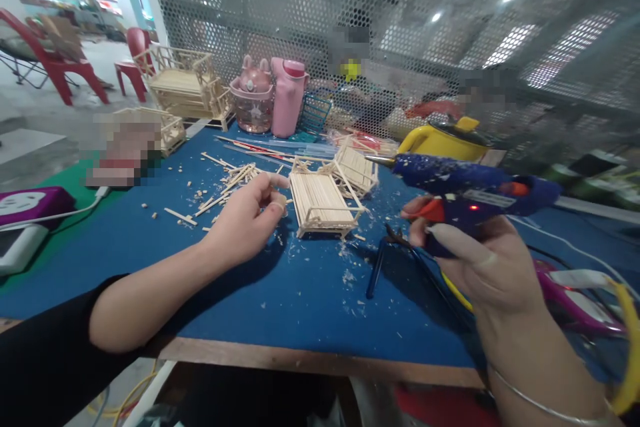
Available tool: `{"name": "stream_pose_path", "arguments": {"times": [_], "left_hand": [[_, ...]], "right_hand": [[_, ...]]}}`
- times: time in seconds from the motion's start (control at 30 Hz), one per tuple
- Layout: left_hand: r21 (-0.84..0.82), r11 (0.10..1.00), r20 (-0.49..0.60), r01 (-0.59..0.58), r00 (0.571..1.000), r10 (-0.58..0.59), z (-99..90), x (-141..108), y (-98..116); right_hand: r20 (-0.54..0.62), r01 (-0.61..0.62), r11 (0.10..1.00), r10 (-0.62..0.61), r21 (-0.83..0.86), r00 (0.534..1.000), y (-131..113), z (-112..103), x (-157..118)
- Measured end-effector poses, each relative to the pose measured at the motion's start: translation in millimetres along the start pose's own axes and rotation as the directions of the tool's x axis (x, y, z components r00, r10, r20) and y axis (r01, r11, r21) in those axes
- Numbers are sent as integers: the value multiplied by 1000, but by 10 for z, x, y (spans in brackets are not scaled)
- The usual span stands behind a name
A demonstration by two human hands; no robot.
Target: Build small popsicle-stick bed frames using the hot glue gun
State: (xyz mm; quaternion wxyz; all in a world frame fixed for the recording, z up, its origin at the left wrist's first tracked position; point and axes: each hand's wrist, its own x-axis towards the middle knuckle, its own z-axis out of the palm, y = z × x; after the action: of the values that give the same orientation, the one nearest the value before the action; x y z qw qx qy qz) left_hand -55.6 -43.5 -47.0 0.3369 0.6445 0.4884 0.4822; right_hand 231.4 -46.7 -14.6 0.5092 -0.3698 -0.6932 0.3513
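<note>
My right hand (480, 260) is wrapped round a blue hot glue gun (450, 177) with an orange trigger and a small red light lit. A pale cover sits on its thumb. The gun's nozzle points left, above and apart from a small wooden model bench (320, 197) built of thin sticks. My left hand (247, 217) is at the bench's left side, its index finger reaching to the bench's back left corner. The left thumb is bent against a fingertip; whether something small is between them is hidden. Blue-handled pliers (393, 247) lie below the gun.
Loose sticks (235, 180) and offcuts lie behind my left hand. Another slatted piece (357, 170) leans behind the bench. Larger stick models (185, 83), a pink bottle (287, 100) and a yellow pot (445, 140) stand at the back, before a perforated metal screen (280, 0).
</note>
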Motion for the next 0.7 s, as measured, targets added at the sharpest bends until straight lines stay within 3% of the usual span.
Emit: {"name": "stream_pose_path", "arguments": {"times": [0.1, 0.23, 0.47, 0.7], "left_hand": [[-2, 1000, -15, -3, 1000, 3, -7, 10, -3], [5, 1000, -23, -6, 1000, 6, -13, 21, 3], [9, 1000, -6, -11, 1000, 11, -15, 0, 7], [30, 999, -3, -10, 1000, 10, -8, 3, 2]], "right_hand": [[71, 41, 971, -25, -235, 997, 49, 4, -1], [270, 251, 835, -128, -490, 954, 98, -22, -10], [314, 356, 709, -197, -609, 929, 139, -10, -7], [322, 372, 686, -208, -626, 924, 122, 31, 0]]}}
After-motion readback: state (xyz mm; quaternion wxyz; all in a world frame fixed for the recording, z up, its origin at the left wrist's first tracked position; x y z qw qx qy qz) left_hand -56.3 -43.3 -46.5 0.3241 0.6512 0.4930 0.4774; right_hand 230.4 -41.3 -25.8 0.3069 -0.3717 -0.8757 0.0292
